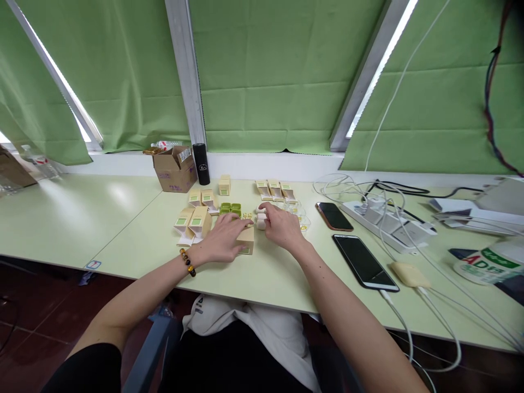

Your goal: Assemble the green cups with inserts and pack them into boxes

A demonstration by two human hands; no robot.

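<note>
Head view, looking down on a pale green tabletop (123, 240) under green blinds. Left hand (223, 240) laid flat over a small tan box (246, 240) near the middle of the front edge, fingers spread and pressing rather than gripping. Right hand (282, 225) curled around a small white object (261, 220) just beside that box, thumb and fingers partly closed on it; cannot tell exactly what it is. Judging by the layout, well into a packing job: finished-looking boxes (192, 221) grouped left of the hands, more folded boxes (275, 189) towards the back edge, green trays (230, 208) between. One box apparently being filled now, several left. Two phones (364, 261) and a power strip (388, 224) towards the right edge, a cardboard carton (175, 170) by the back edge.
</note>
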